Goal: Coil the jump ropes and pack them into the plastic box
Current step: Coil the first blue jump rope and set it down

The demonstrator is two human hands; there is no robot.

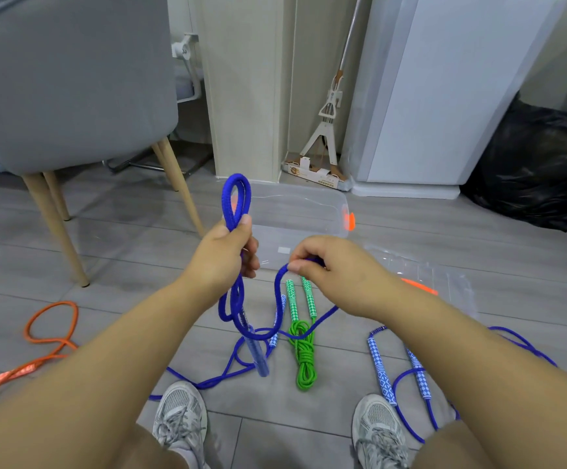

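Both hands grip the blue jump rope (238, 198): left hand (223, 253) clamps limp loops (soft, floppy), right hand (322, 265) pinches slack.

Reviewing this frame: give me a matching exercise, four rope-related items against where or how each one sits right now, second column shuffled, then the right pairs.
Items:
1. Blue rope
2. Green rope
3. Orange rope
4. Plastic box

States:
A. Lies loose on the floor at the far left
B. Stands open and empty past the hands
C. Looped in the left hand, with a strand pinched by the right hand
D. Already bundled, on the floor between the shoes

Pairs: 1-C, 2-D, 3-A, 4-B
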